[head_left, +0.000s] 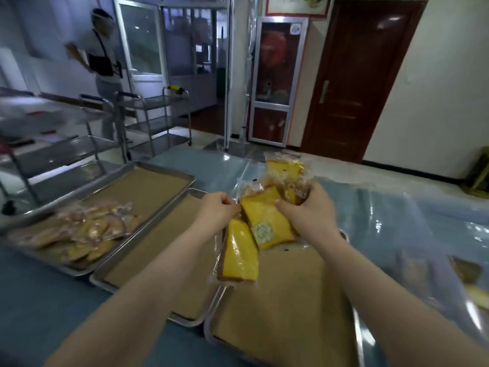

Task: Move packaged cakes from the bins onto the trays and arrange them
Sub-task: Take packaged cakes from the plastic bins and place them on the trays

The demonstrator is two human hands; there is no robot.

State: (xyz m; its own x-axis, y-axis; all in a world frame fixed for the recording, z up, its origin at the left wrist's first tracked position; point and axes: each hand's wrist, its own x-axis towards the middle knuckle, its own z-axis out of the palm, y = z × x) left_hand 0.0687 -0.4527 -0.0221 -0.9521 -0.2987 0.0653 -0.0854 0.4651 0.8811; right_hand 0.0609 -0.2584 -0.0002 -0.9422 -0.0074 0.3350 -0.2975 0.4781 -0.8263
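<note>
- Packaged cakes (264, 214): a bunch of at least three yellow slices in clear film, held in the air between the two hands, above the far end of the near tray (285, 308).
- Right hand (309, 210): fingers curled round the right side of the bunch, thumb pressed on the upper edge of the labelled cake (262, 230). The upper pack (284, 168) stands up beyond the fingertips.
- Left hand (221, 210): fingers curled, thumb and forefinger pinching film at the top-left corner of the bunch; whose film it is cannot be told. The lowest cake (240, 256) hangs below these fingers.
- Handling (judged): light, soft sponge that would dent under a squeeze. The glossy film looks slippery, so stacked packs may slide on one another and drop out.
- Grip (judged): hold each pack by its flat faces or by the crimped end seam, with light pressure.
- Left of the left fingers: the middle tray (158, 260), paper-lined, and beyond it the far tray (148, 181) bearing a heap of packs (79, 231).
</note>
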